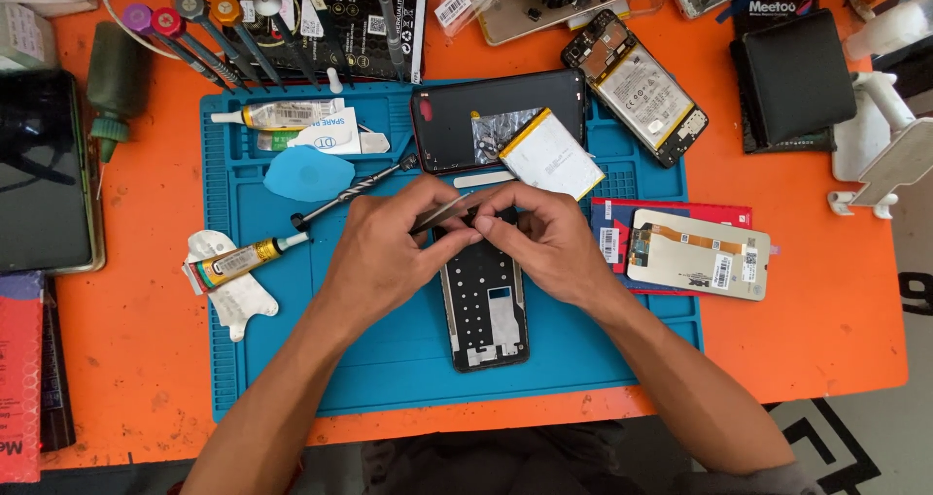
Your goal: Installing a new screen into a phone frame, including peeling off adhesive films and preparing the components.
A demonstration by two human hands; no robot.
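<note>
the phone frame lies flat on the blue mat, long axis running away from me, its inner side up: a black plate dotted with small holes, a pale rectangular cutout near the lower half and a lighter patch at the near end. its far end is hidden under my fingers. the tweezers are thin and metallic, slanted low, their tip meeting the frame's top edge.

Phone repair workbench: blue repair mat at centre, screwdrivers upper left, opened phones and glue tubes lay about.
</note>
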